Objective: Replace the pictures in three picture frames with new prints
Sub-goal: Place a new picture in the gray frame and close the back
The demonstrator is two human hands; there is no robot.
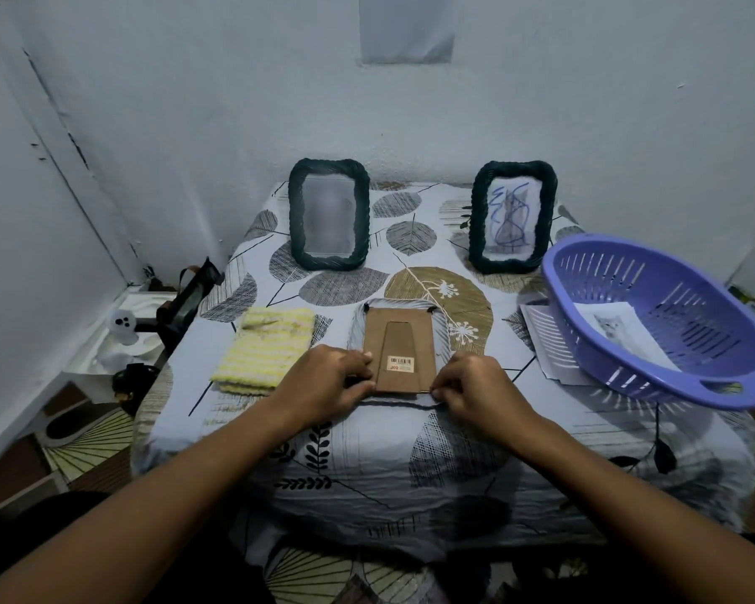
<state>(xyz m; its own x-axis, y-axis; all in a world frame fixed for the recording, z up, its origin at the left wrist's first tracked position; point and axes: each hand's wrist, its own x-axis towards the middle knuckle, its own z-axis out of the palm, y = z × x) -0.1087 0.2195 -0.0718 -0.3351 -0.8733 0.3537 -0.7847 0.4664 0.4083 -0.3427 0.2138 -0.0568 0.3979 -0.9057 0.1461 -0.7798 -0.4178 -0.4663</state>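
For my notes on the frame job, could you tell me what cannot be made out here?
- Face-down frame: its picture, hidden against the table, head view.
- Left frame: picture blurred.
- Left hand fingers: tips hidden under the hand.
- Basket print: too small for detail.

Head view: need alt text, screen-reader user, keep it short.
Both hands, left hand and right hand, grip the near corners of a picture frame lying face down on a leaf-print tablecloth. Two dark frames stand behind; a yellow cloth lies left, a purple basket holding a print right.
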